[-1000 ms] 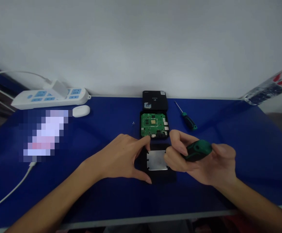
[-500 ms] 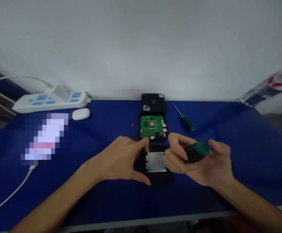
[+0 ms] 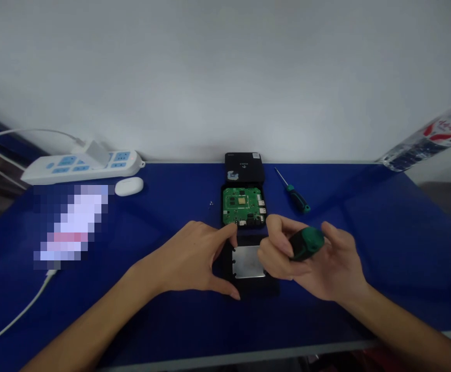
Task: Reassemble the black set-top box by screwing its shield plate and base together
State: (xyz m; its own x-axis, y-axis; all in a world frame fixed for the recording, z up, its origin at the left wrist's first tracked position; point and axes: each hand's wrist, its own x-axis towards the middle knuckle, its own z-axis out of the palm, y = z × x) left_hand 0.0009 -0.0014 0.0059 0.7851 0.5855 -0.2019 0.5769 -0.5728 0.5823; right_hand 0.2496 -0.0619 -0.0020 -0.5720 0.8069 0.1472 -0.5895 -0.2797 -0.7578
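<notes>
Left fingers (image 3: 226, 287) spread at a metal-plated black panel (image 3: 249, 262) — likely light, stiff, best held by edges — right fingers (image 3: 275, 258) gripping a green-and-black screwdriver (image 3: 306, 244).

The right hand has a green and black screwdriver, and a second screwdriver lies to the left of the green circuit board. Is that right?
Not quite: in the head view, the second screwdriver lies to the right of the green circuit board. The right hand does have a green and black screwdriver.
</notes>
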